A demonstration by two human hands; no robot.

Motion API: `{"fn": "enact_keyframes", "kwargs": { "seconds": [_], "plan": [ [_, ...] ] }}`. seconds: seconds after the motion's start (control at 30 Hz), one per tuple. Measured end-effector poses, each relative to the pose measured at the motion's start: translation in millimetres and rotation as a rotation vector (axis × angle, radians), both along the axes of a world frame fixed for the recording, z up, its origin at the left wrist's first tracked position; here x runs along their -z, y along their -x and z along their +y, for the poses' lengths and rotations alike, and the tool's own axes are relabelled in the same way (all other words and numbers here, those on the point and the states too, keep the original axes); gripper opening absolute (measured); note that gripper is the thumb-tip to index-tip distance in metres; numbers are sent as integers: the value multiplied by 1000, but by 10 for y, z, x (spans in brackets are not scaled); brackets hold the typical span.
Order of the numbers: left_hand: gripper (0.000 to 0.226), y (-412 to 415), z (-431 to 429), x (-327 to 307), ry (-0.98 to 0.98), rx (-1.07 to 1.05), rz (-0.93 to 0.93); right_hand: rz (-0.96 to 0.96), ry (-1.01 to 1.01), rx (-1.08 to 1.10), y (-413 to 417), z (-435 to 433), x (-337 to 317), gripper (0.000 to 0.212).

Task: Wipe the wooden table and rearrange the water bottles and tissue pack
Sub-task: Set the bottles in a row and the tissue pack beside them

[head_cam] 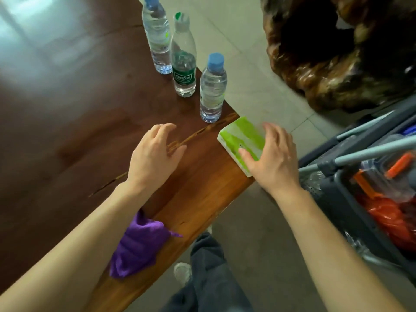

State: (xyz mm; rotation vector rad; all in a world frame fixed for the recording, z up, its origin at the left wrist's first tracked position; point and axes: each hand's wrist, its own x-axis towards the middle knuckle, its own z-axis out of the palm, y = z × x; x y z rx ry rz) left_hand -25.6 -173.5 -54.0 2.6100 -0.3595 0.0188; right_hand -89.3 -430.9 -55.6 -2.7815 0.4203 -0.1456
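Three water bottles stand in a row along the right edge of the wooden table [67, 136]: a blue-capped one [156, 39] farthest, a green-labelled one [183, 61] in the middle, another blue-capped one [212, 88] nearest. A green and white tissue pack [240, 140] lies at the table's edge, partly overhanging it. My right hand [273, 158] grips the pack, thumb on top and fingers along its far side. My left hand [155, 154] hovers over the table left of the pack, fingers apart, holding nothing. A purple cloth [137, 246] lies crumpled on the table under my left forearm.
A grey cleaning cart [351, 199] with metal handles, orange items and red bags stands close on the right. A large carved wooden root piece [337, 52] sits on the tiled floor beyond. My legs and a shoe show below the table edge.
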Motion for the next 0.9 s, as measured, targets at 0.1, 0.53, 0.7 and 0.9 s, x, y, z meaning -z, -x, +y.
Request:
{"fn": "enact_keyframes", "kwargs": {
  "seconds": [0.1,0.53,0.7,0.9],
  "plan": [
    [74,-349,-332,43,63,8,68,172,-60,29,-171,-87,122,108],
    [70,-1037,-1046,98,370,-101,221,353,-63,-11,-484,-76,516,115],
    [47,-1033,-1057,4,334,-177,207,300,-64,-18,-499,-86,512,103],
    [51,-777,-691,-163,343,-222,208,304,-110,-107,-554,18,351,103]
  ]
}}
